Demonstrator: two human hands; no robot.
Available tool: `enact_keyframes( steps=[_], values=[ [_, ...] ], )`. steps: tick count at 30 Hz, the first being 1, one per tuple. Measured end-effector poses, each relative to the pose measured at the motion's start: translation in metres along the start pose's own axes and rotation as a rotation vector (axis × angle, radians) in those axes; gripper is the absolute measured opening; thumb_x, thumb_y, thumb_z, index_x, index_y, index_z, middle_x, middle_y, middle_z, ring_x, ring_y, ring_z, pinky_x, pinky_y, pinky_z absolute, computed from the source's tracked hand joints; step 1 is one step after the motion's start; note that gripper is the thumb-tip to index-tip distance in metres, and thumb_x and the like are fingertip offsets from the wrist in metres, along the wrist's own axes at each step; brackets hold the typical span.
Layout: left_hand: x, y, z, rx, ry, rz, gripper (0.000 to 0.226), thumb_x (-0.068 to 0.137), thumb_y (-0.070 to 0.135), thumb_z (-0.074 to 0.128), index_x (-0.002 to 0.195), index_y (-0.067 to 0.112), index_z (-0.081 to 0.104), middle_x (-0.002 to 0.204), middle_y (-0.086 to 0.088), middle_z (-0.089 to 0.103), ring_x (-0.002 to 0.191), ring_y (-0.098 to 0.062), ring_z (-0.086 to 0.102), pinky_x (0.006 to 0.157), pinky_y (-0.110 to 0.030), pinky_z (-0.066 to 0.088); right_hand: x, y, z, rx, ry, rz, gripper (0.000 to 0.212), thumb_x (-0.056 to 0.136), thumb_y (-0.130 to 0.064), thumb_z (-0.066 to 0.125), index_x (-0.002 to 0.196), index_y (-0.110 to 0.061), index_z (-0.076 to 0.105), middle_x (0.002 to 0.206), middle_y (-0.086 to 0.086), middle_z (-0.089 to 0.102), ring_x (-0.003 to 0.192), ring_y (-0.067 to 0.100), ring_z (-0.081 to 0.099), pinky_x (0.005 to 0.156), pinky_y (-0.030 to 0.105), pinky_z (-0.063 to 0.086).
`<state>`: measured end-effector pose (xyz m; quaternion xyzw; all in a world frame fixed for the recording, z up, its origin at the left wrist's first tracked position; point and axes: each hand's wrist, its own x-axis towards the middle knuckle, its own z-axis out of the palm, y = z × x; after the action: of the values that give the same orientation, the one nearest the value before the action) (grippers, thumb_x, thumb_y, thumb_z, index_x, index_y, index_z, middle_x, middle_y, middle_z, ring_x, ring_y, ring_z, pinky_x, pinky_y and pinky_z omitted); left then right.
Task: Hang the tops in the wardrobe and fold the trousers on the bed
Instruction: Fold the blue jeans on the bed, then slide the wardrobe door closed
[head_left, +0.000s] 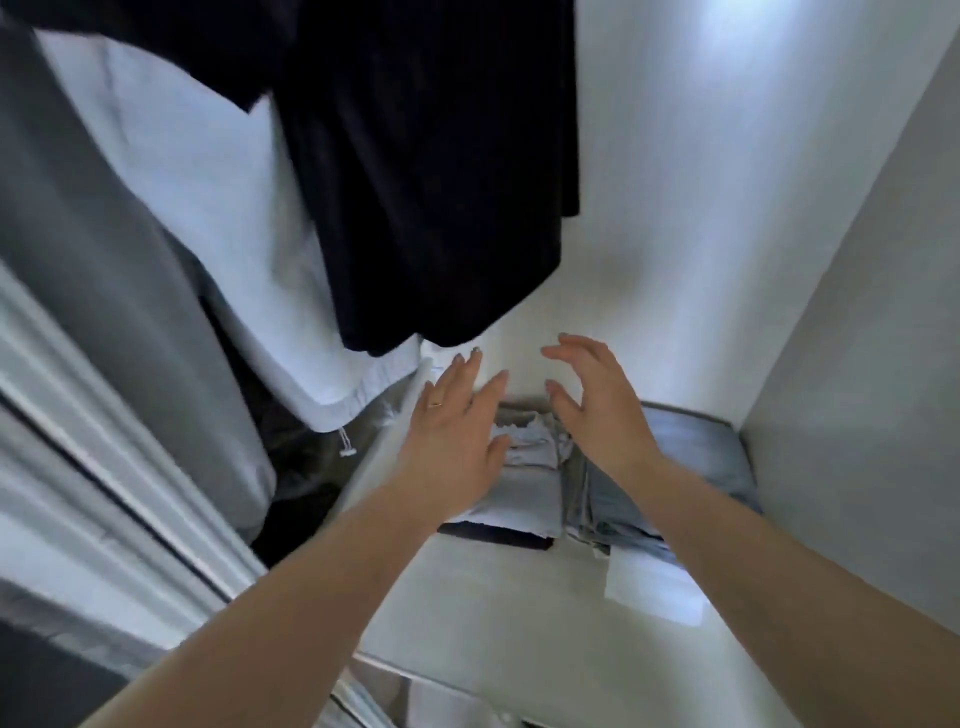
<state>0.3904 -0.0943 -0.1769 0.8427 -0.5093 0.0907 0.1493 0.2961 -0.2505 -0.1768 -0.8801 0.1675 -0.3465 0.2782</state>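
1. White wardrobe (701, 208) walls fill my head view; a dark top (426, 182) and a pale top (208, 234) hang on the left.
2. Folded trousers (670, 467) sit stacked on the shelf (493, 597) below.
3. My left hand (452, 431) and right hand (597, 410) hover above the stack, fingers spread, holding nothing.
4. I judge the hanging partly done; the bed is out of sight.

Head view looks steeply down, close, into wardrobe (857, 312).
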Motion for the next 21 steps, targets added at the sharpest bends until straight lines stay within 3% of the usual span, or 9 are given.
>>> enact_keyframes(
  steps=[3,6,10,14,17,21],
  values=[
    [-0.04,-0.016,-0.059,0.014,0.113,0.043,0.065,0.097,0.036,0.046,0.152,0.019,0.015,0.161,-0.01,-0.002,0.148,-0.024,-0.001,0.118,-0.044,0.016,0.007,-0.078,-0.007,0.046,0.065,-0.132,0.032,0.089,-0.004,0.058,0.12,-0.012,0.059,0.132,0.006,0.05,0.123,0.017,0.047,0.104,0.025,0.037],
    [-0.083,-0.036,-0.117,-0.024,0.322,0.141,0.062,0.092,0.024,0.058,0.147,0.012,0.032,0.156,-0.018,0.019,0.145,-0.032,0.02,0.112,-0.048,0.031,0.011,-0.163,-0.008,0.054,0.1,-0.294,0.031,0.089,-0.008,0.059,0.119,-0.016,0.061,0.132,0.0,0.051,0.122,0.01,0.045,0.101,0.016,0.034],
    [-0.129,-0.065,-0.171,0.011,0.551,0.189,0.06,0.088,0.017,0.061,0.142,0.005,0.04,0.151,-0.022,0.029,0.143,-0.036,0.023,0.112,-0.053,0.03,0.014,-0.265,-0.004,0.02,0.128,-0.591,0.031,0.088,-0.007,0.06,0.118,-0.011,0.064,0.132,0.006,0.052,0.126,0.017,0.045,0.107,0.033,0.036],
    [-0.158,-0.099,-0.211,0.11,0.797,0.233,0.066,0.085,0.015,0.061,0.143,0.009,0.032,0.153,-0.019,0.023,0.146,-0.032,0.014,0.117,-0.052,0.017,0.028,-0.348,-0.004,-0.124,0.189,-0.967,0.033,0.084,-0.001,0.061,0.116,-0.005,0.065,0.133,0.018,0.052,0.129,0.032,0.044,0.107,0.048,0.035],
    [-0.171,-0.115,-0.231,0.149,0.909,0.247,0.071,0.086,0.02,0.057,0.147,0.012,0.022,0.155,-0.013,0.016,0.147,-0.03,0.01,0.117,-0.053,0.013,0.037,-0.396,-0.005,-0.228,0.26,-1.141,0.036,0.083,-0.004,0.056,0.117,-0.009,0.065,0.136,0.018,0.051,0.132,0.033,0.041,0.109,0.051,0.029],
    [-0.171,-0.13,-0.246,0.07,0.926,0.042,0.079,0.091,0.037,0.046,0.151,0.005,0.006,0.158,-0.014,0.003,0.148,-0.031,0.002,0.119,-0.05,0.008,0.048,-0.43,0.0,-0.486,0.275,-1.3,0.029,0.086,-0.019,0.053,0.109,-0.019,0.07,0.137,0.011,0.053,0.134,0.03,0.042,0.11,0.058,0.017]
  ],
)
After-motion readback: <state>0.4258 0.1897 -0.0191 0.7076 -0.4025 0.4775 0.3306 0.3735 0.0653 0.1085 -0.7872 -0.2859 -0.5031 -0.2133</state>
